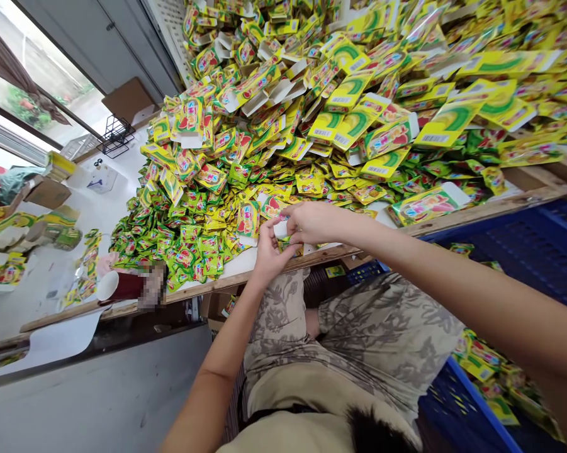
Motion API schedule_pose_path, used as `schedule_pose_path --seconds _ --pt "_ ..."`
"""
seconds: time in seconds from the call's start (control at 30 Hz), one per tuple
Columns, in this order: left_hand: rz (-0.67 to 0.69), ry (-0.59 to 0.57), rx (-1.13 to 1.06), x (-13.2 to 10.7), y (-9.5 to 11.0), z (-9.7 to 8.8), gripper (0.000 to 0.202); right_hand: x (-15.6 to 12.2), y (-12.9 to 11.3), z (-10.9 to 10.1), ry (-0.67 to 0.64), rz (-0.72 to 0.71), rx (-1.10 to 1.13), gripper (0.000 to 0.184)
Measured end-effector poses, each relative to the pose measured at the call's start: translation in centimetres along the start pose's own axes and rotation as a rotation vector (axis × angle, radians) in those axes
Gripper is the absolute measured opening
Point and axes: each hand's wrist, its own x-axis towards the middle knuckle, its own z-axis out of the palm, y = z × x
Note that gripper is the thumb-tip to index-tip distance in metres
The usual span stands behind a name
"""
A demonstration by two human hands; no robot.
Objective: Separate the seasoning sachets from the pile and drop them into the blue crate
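Near the table's front edge my two hands meet around a small candy box (280,229), whose white inner flap shows between the fingers. My left hand (270,255) grips it from the left, thumb and fingers closed. My right hand (309,223) pinches it from the right; its fingertips partly cover the box. Just behind lies a printed yellow-green box (248,220). To the left spreads a heap of small green sachets (189,242), with yellow sachets (212,220) among them. Beyond my hands rises a large pile of yellow boxes (344,119), many with open white flaps.
A wooden strip (238,267) edges the table. At left stand a dark red cup (125,286) lying on its side and a black wire rack (117,135). Blue crates (481,409) with more packets sit low at right. A flat box (427,204) lies near the right edge.
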Motion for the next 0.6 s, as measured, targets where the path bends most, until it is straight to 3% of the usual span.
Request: schedule_pose_path --seconds 0.07,0.13,0.27,0.33,0.4,0.5,0.6 --pt "-0.017 0.009 -0.035 -0.2 -0.6 0.2 0.077 -0.2 0.1 -0.3 -0.057 0.004 -0.024 0.012" --pt "-0.045 0.033 -0.033 -0.4 -0.9 0.0 0.084 -0.7 0.6 -0.6 0.006 0.006 0.006 0.012" --pt "-0.031 0.171 -0.047 -0.9 -0.4 -0.6 0.084 -2.6 1.8 0.2 0.379 0.145 0.402 0.014" --pt "-0.027 0.233 -0.126 -1.3 0.4 -0.4 0.074 -3.7 1.8 1.7 0.552 0.264 0.656 0.019" --pt "-0.037 0.304 -0.214 -1.5 1.3 0.0 0.063 -4.7 1.2 3.6 0.636 0.331 0.822 0.023" --pt "-0.056 0.419 -0.285 -1.8 2.1 0.5 0.048 -5.9 -0.2 6.1 0.642 0.346 0.931 0.024" --pt "-0.081 0.445 -0.292 -2.0 2.2 0.4 0.037 -6.9 -1.1 7.1 0.515 0.324 0.993 0.026"
